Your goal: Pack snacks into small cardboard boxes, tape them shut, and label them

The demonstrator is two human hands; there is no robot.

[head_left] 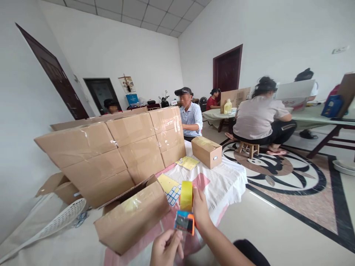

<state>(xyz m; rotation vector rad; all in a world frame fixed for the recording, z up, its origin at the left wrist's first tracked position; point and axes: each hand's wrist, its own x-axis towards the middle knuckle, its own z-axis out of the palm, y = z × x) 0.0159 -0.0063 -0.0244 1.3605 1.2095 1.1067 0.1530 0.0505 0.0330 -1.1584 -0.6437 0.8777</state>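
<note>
- We held the tape dispenser (185, 214) upright over the near edge of the bench (227, 184), its yellow tape roll (186, 195) on top and the orange-and-blue cutter end at the bottom.
- Our right hand (200, 211) was wrapped around the dispenser's far side, grip closed on it.
- Our left hand (165, 248) sat just below the cutter, thumb and fingers pinched on what looked like the loose tape end; the tape itself was too clear to make out.
- We judged that the tape could fold onto itself or stick to our fingers, since it was pulled free in the air with nothing under it.
- We judged the cutter's teeth a risk too, so close above the left grip.
- Just left of the grip lay an open cardboard box (132, 218), tilted, its flap raised; a careless pull could have knocked it off the edge.
- Beyond it stood a wall of stacked boxes (116, 151), blocking any reach forward and left.
- Yellow sheets (188, 162) and a small sealed box (206, 151) lay further out to the right.
- A white fan guard (62, 218) lay far left.
- Other people (260, 114) sat well apart.
</note>
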